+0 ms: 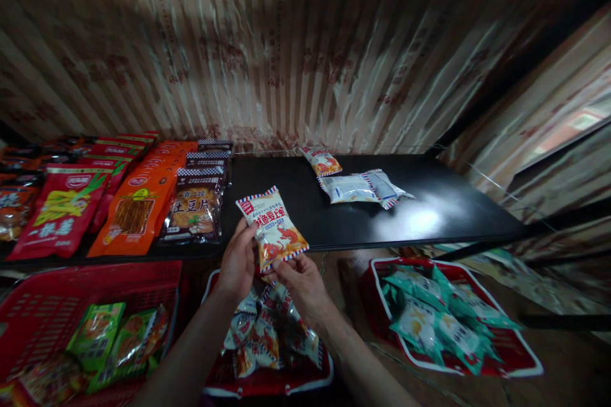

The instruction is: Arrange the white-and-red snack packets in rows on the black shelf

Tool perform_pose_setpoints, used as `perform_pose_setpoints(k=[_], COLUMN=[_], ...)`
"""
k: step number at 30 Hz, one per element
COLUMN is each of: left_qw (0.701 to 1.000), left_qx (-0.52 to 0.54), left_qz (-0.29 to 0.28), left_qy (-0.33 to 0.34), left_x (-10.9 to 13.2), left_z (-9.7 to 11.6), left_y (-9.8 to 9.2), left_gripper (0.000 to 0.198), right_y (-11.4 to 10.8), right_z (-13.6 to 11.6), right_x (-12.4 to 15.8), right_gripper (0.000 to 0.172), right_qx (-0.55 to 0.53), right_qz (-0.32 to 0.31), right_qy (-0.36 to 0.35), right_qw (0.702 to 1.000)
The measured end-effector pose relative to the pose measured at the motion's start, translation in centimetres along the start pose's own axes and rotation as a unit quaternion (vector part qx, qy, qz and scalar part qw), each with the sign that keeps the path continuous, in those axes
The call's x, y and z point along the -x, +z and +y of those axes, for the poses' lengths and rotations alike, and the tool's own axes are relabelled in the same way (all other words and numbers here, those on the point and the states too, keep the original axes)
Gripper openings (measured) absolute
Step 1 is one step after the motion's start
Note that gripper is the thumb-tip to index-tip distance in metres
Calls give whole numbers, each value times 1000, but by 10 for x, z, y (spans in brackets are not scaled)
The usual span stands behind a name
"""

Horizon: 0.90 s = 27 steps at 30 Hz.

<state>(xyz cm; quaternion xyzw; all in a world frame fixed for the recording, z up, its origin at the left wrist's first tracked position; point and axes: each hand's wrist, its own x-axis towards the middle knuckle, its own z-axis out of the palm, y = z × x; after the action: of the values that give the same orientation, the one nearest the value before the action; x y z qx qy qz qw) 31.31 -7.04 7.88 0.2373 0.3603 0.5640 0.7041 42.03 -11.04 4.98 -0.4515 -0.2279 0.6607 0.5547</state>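
Note:
Both hands hold one small snack packet (272, 227), white and orange with a red lobster picture and a striped edge, over the front edge of a black shelf (443, 210). My left hand (237, 263) grips its left side. My right hand (301, 280) pinches its lower right corner. Below my hands stands a red basket (267, 383) full of several packets of the same kind. Three similar packets (356, 186) lie on the shelf further back.
Rows of red, orange and dark snack bags (138, 203) fill the shelf's left part. A red basket (42, 305) with green packets is at the lower left, another red basket (515, 356) with teal packets at the lower right. A striped wall rises behind.

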Motion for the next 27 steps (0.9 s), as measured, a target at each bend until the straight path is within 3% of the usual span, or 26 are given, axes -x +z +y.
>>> perform_pose_setpoints(k=[6,11,18,27], left_qw=[999,998,998,999], left_qx=[-1,-52,-48,-37], left_qz=[-30,0,0,11], left_qy=[-25,-28,-26,-24], left_x=[7,10,8,9], left_z=[1,-3,-4,-3], left_y=[6,5,6,6], left_gripper=[48,68,56,59], right_y=[-4,-6,-3,-6], right_z=[5,5,1,5], right_x=[-3,-2,2,0], right_gripper=[37,36,38,37], right_qx=[25,43,66,96], right_qz=[11,-3,6,-5], right_qy=[-10,-17,-8,-15], right_qw=[1000,999,998,995])
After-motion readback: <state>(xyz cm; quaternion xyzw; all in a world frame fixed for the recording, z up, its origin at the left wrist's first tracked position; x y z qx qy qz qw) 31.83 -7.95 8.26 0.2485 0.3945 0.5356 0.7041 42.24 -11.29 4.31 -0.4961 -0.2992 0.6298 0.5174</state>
